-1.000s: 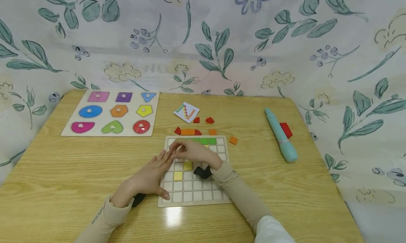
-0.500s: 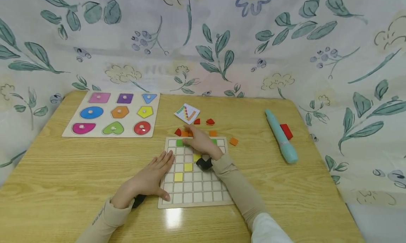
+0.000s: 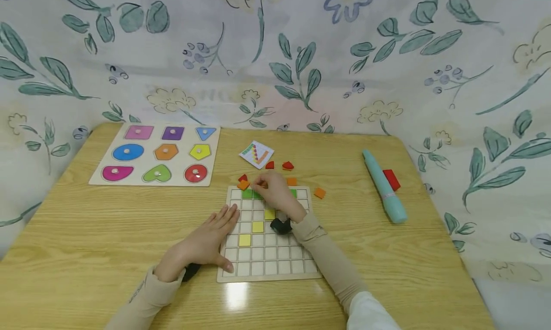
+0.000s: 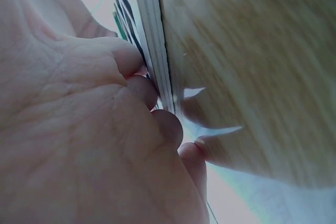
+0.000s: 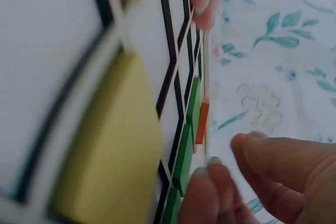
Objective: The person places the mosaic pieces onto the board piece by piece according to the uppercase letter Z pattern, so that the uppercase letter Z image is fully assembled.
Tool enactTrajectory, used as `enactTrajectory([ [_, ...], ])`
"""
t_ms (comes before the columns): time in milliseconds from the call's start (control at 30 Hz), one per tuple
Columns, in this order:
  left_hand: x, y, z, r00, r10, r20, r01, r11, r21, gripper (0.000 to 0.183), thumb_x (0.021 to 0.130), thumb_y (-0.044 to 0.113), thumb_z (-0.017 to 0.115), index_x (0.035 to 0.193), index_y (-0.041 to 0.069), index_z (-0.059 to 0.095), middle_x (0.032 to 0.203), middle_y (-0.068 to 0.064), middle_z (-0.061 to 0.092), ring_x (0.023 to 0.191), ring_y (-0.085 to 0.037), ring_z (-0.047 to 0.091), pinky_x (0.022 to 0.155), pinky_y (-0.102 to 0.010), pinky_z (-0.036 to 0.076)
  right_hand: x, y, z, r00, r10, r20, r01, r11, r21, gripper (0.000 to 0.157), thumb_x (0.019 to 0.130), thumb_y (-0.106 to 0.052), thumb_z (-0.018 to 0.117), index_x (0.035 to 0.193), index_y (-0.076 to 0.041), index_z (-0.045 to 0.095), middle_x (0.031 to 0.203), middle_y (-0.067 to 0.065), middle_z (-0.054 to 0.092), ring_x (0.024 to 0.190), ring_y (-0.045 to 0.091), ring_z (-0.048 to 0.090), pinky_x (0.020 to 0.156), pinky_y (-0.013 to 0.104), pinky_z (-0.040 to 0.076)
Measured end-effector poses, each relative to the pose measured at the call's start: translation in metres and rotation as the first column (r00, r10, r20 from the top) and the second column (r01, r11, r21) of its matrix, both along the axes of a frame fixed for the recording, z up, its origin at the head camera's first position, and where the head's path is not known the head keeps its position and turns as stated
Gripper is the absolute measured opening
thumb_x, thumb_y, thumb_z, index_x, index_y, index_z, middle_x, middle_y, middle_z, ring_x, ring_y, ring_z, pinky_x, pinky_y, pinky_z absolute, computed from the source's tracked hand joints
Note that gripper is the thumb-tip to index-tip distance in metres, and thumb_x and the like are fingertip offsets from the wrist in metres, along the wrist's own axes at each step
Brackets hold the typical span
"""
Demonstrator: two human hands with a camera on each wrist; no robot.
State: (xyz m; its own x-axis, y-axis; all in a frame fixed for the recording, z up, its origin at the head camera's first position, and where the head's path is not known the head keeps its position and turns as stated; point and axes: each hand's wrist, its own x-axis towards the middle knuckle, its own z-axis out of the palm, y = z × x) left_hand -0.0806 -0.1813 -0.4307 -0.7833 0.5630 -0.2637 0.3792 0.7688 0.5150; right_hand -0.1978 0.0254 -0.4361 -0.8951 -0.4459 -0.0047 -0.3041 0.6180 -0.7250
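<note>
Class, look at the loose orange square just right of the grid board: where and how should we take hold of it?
Probably by two opposite edges, pinched between thumb and fingertip of the right hand, coming down from above. The orange square is a thin tile lying on the table, apart from the grid board, so its edges look free.

Cream board with colourful knobbed shapes sits at the yellowish woodgrain table's far left, long teal club-shaped thing plus some red bit on its right, leafy-print white cloth behind it.
</note>
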Motion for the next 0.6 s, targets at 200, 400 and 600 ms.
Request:
enactTrajectory([
  [200, -0.002, -0.003, 0.000, 1.000, 0.005, -0.010, -0.005, 1.000, -0.017, 0.128, 0.062, 0.050, 0.085, 0.153, -0.005, 0.013, 0.162, -0.023, 0.004, 0.149, -0.044, 0.001, 0.118, -0.062, 0.011, 0.002, -0.007, 0.005, 0.994, 0.107, -0.009, -0.106, 0.991, 0.086, 0.021, 0.096, -0.019, 0.061, 0.114, -0.010, 0.068, 0.122, 0.008, 0.064, 0.110, 0.023, 0.062, 0.091, 0.035, 0.053],
  [400, -0.002, -0.001, -0.003, 1.000, -0.007, -0.006, 0.007, 1.000, -0.003, 0.127, 0.062, 0.049, 0.085, 0.152, -0.005, 0.014, 0.162, -0.024, 0.005, 0.149, -0.044, 0.001, 0.118, -0.063, 0.011, -0.011, -0.033, 0.013, 0.984, 0.175, -0.019, -0.164, 0.952, 0.257, 0.032, 0.097, -0.025, 0.060, 0.124, -0.010, 0.065, 0.123, 0.007, 0.067, 0.109, 0.020, 0.063, 0.091, 0.033, 0.053],
  [600, -0.002, 0.001, -0.004, 1.000, -0.010, -0.015, 0.010, 1.000, 0.004, 0.127, 0.062, 0.047, 0.086, 0.152, -0.007, 0.014, 0.161, -0.025, 0.005, 0.149, -0.045, 0.001, 0.118, -0.062, 0.011, -0.018, -0.047, 0.010, 0.989, 0.142, -0.034, -0.122, 0.935, 0.333, 0.019, 0.092, -0.023, 0.067, 0.106, -0.013, 0.071, 0.103, 0.003, 0.070, 0.091, 0.015, 0.061, 0.076, 0.024, 0.050],
])
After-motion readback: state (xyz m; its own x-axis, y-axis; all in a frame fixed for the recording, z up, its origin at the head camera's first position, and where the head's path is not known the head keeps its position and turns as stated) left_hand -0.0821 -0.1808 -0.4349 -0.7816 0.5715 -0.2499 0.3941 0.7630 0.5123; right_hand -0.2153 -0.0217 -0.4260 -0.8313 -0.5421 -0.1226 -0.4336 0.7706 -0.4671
